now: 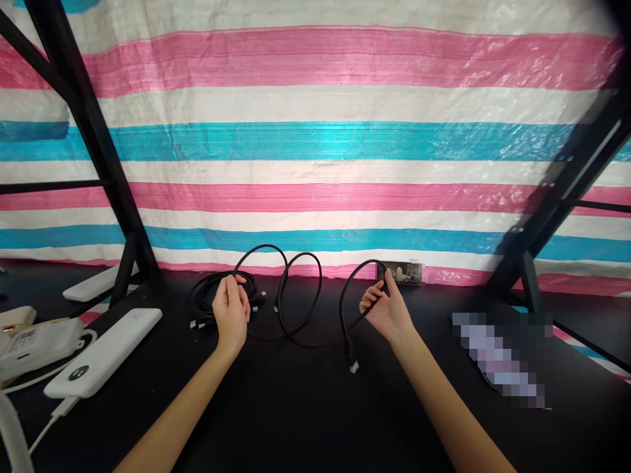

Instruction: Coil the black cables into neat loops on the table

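A long black cable [300, 289] loops over the black table [296, 407] between my two hands. My left hand [230, 312] is closed round the cable near a coiled bundle of black cables [207, 299] at the back left. My right hand [384, 309] pinches the same cable near its other end, palm turned up. From there the cable curves down to a plug [353, 365] with a white tip that hangs just above the table.
A white power bank [106, 351] with a white lead lies at the left, beside a white charger block [34, 341]. Another white bar [93, 284] lies behind a black frame post [98, 144]. A striped tarp [325, 138] closes the back. A blurred flat object [503, 358] lies right.
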The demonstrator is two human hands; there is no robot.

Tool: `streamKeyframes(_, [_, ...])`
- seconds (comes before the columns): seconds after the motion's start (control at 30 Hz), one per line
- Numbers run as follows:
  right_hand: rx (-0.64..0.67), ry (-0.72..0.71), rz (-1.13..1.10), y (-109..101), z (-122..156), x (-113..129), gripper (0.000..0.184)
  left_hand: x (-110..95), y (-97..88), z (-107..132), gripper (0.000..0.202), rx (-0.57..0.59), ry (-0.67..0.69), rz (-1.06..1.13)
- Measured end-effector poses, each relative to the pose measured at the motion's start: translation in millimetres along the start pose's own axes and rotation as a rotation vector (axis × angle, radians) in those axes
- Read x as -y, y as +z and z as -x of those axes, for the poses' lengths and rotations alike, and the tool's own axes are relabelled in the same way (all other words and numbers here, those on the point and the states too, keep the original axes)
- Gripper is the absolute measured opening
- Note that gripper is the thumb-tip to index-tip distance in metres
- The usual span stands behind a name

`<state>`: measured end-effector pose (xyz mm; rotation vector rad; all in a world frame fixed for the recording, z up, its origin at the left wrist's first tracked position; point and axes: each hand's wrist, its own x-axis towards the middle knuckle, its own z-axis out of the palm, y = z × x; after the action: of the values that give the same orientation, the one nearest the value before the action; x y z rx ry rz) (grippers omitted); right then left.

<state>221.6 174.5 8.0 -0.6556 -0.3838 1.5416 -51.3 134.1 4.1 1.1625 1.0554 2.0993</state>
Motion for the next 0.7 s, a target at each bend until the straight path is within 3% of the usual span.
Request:
streamKeyframes(0.2, [-0.124,-0.027,0.16,-14,-8,2,0.057,1,0.1,0,0.031,-0.012,0.004,0.007])
streamKeyframes(0.4, [-0.238,0.028,0.085,-6,-4,2,0.056,1,0.2,0,0.03,-0.007,0.007,0.012])
streamKeyframes(0.57, [-0.223,0.065,0.077,-2,-2,2,0.045,0,0.3,-1,0.031,-0.027,0.023,-0.003])
streamKeyframes(0.7, [-0.201,0.022,0.05,-8,-5,5,0.046,0,0.2,-1,0.03,-0.059,0.026,0.01])
